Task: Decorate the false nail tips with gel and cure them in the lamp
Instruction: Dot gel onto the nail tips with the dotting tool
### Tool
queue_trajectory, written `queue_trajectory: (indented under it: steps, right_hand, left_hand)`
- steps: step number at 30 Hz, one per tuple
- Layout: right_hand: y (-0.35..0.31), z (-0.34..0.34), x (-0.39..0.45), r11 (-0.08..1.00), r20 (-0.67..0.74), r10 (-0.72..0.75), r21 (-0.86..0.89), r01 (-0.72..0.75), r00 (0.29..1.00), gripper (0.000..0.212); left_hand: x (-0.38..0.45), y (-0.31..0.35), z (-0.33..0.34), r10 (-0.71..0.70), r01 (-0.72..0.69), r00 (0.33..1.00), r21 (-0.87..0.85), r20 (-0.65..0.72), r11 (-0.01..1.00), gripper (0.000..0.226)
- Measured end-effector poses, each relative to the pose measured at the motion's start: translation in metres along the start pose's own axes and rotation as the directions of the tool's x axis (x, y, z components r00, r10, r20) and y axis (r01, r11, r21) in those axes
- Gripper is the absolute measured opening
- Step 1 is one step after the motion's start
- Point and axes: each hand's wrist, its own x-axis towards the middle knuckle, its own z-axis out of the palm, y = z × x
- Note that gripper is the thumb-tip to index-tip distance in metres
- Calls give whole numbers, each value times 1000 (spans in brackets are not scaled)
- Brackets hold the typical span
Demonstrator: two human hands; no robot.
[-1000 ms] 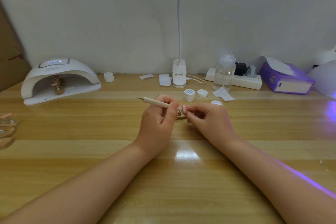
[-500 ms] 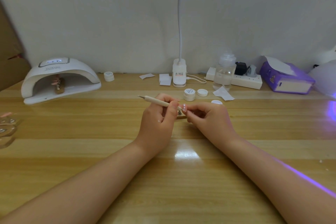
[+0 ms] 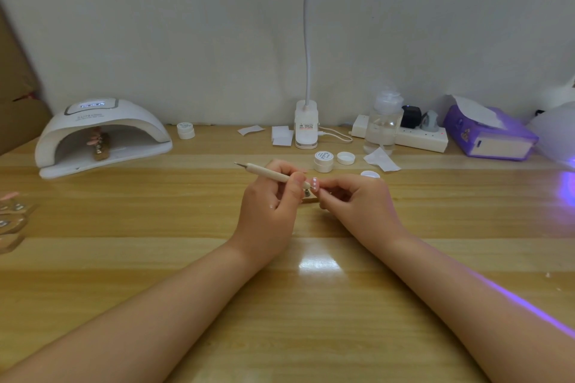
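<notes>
My left hand (image 3: 270,205) grips a pale dotting pen (image 3: 267,173) whose far tip touches a pink false nail tip (image 3: 315,184) with white dots. The tip stands on a small wooden holder (image 3: 308,198) in the middle of the table. My right hand (image 3: 357,202) pinches the nail tip and holder from the right. A white curing lamp (image 3: 99,134) stands at the back left with another holder of nail tips (image 3: 99,143) inside. An open white gel jar (image 3: 323,161) sits just behind my hands, its lid (image 3: 346,158) beside it.
A clip desk lamp (image 3: 306,127), paper squares (image 3: 282,135), a clear bottle (image 3: 384,124), a power strip (image 3: 420,138) and a purple tissue box (image 3: 488,137) line the back. Another jar (image 3: 186,130) stands by the curing lamp. More holders (image 3: 12,221) lie at the left edge.
Both hands stay almost still over the nail tip; the pen shifts only slightly.
</notes>
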Motion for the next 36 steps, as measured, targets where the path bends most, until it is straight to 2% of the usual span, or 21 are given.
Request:
queue_trajectory:
  steps: [16, 24, 29, 36]
  right_hand:
    - [1, 0, 0, 1000, -4, 7, -5, -7, 1000, 7]
    - [1, 0, 0, 1000, -17, 6, -23, -6, 1000, 7]
    - [0, -1, 0, 1000, -89, -28, -4, 28, 996, 6]
    - [0, -5, 1, 995, -119, -96, -22, 94, 988, 8]
  left_hand:
    - [-1, -3, 0, 5, -5, 1000, -16, -17, 1000, 15]
    - [4, -4, -2, 24, -42, 987, -115, -156, 992, 15]
    - [5, -4, -2, 5, -27, 986, -132, -164, 991, 14]
    - [5, -5, -1, -3, -18, 989, -144, -146, 989, 12]
